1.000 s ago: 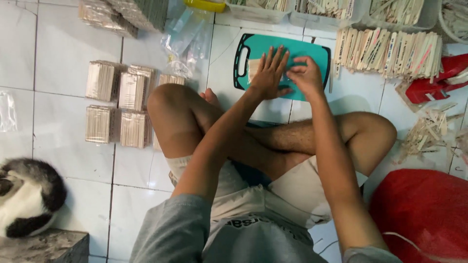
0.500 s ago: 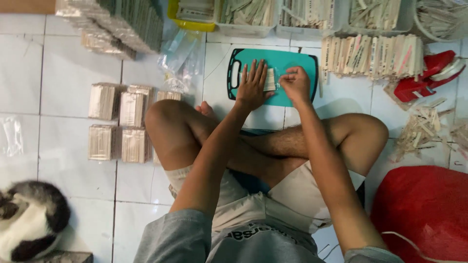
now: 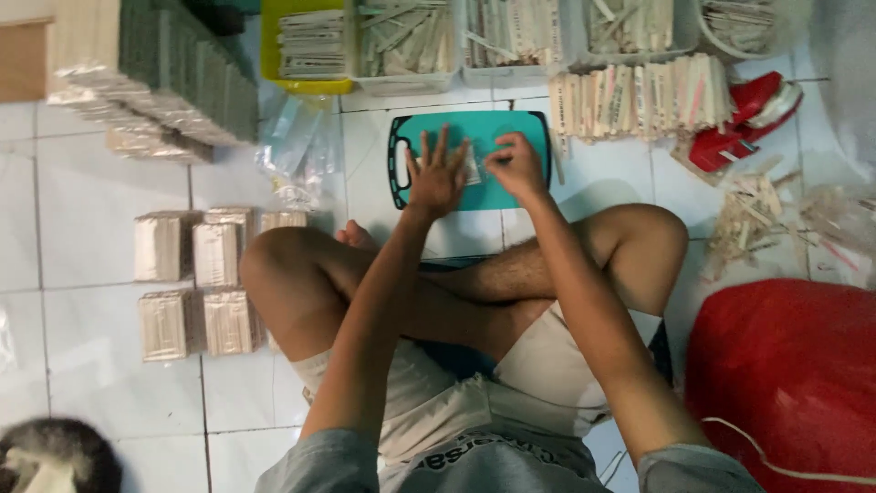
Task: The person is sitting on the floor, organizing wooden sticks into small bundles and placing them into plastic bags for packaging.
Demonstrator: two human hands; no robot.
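Your left hand (image 3: 436, 173) lies flat, fingers spread wide, on the teal cutting board (image 3: 511, 196) on the floor ahead of your crossed legs. Your right hand (image 3: 513, 166) pinches the small bundle of sticks (image 3: 473, 168) between them.

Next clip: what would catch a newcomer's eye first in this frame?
Probably the teal cutting board on the white tiled floor, straight ahead of the person's crossed legs, with the left hand spread flat on it and the right hand pinching a small pale packet. Next, the big red bag at lower right, and the wrapped bundles of pale sticks lined up at left.
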